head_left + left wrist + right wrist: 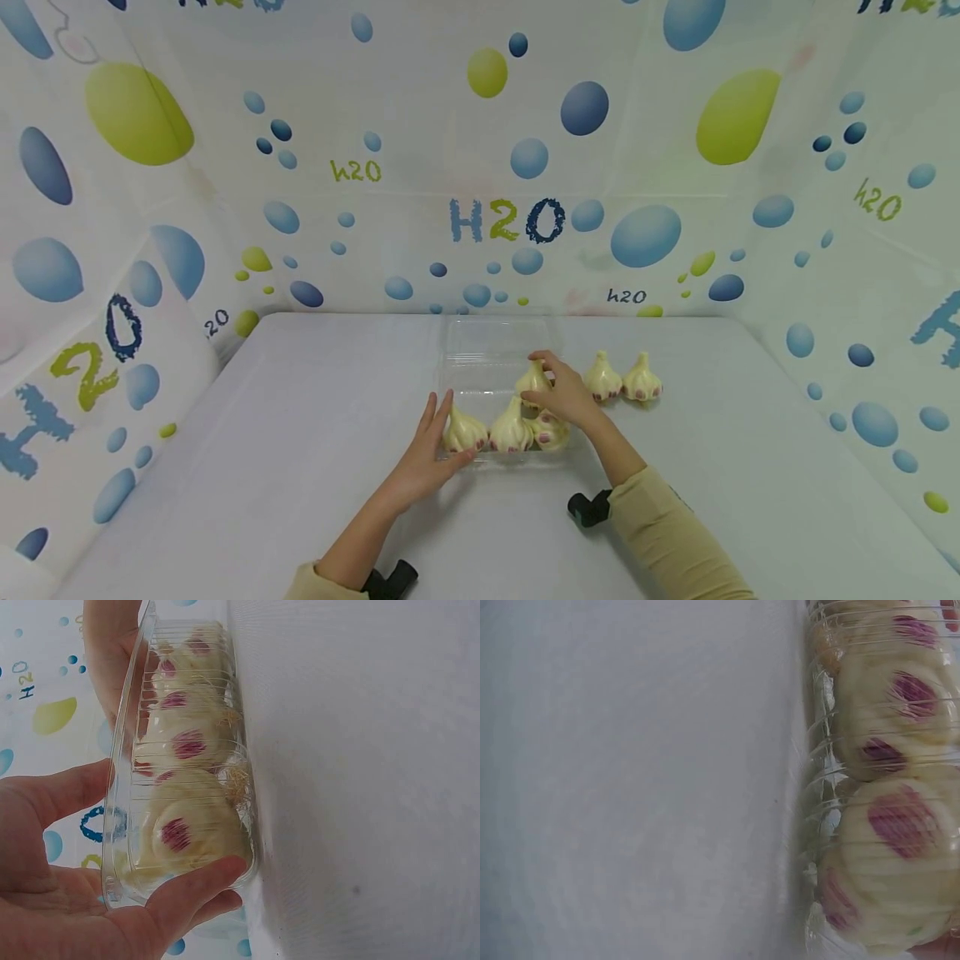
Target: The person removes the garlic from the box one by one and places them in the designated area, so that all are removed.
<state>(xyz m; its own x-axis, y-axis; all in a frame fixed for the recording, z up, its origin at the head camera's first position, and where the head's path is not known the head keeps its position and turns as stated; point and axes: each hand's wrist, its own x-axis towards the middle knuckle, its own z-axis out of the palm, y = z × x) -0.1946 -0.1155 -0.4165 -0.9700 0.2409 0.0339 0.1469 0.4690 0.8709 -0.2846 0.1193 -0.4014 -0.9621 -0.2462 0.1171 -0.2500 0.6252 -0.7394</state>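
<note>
A clear plastic container [487, 460] stands with its ribbed front wall towards me and its lid [497, 335] folded back. Along its front lie a left garlic bulb [465, 430], a middle garlic bulb [512, 428] and a right garlic bulb [551, 432]. Thumb and fingers of my right hand [564, 395] pinch another garlic bulb [531, 380] over the container's right part, behind that front row. My left hand [426, 457] rests at the left end, fingers straight and spread; in the left wrist view its thumb [199, 889] touches the front wall. Garlic [900, 825] shows through the plastic in the right wrist view.
To the right of the container, two more garlic bulbs stand side by side, one nearer [602, 377] and one farther right [642, 380]. A white cloth covers the table [315, 383]. Behind it hangs a patterned curtain [420, 100]. Black wrist devices [588, 508] sit below both forearms.
</note>
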